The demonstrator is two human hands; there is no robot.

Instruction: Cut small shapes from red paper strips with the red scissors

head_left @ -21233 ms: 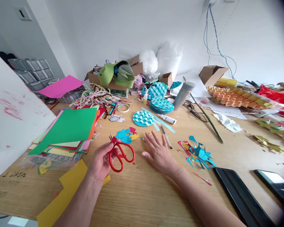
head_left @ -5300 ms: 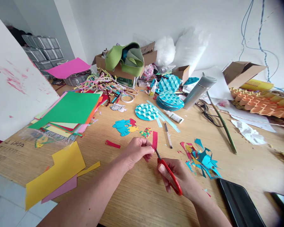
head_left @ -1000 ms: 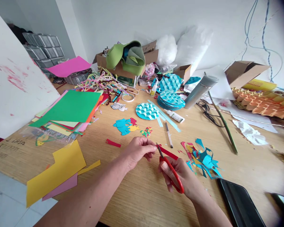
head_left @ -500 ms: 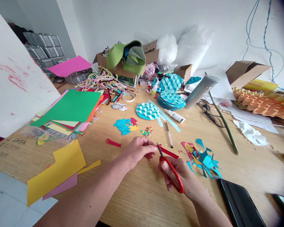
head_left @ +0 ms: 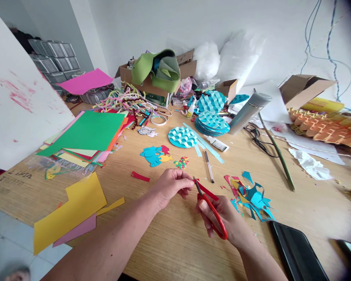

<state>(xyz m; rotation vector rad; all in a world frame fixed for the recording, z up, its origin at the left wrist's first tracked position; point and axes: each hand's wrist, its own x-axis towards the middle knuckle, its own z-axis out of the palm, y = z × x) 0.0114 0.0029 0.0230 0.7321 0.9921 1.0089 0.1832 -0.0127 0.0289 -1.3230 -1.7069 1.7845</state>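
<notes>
My left hand [head_left: 171, 186] pinches one end of a narrow red paper strip [head_left: 208, 191] just above the wooden table [head_left: 175, 242]. My right hand [head_left: 222, 219] grips red-handled scissors [head_left: 212, 210], whose short blades point up at the strip right beside my left fingertips. The strip runs to the right behind the blades. A smaller red paper piece [head_left: 140, 176] lies on the table to the left of my left hand.
A heap of blue, red and yellow offcuts [head_left: 250, 193] lies right of the scissors. A pen [head_left: 208, 166], blue fish cut-out [head_left: 153, 155], blue wave discs [head_left: 181, 137], coloured paper stack [head_left: 86, 134], yellow sheet [head_left: 73, 208] and black tablet [head_left: 298, 253] surround the hands.
Over the last second the red strip's free end has sunk a little and the scissors sit slightly further along it. Both hands stay in place.
</notes>
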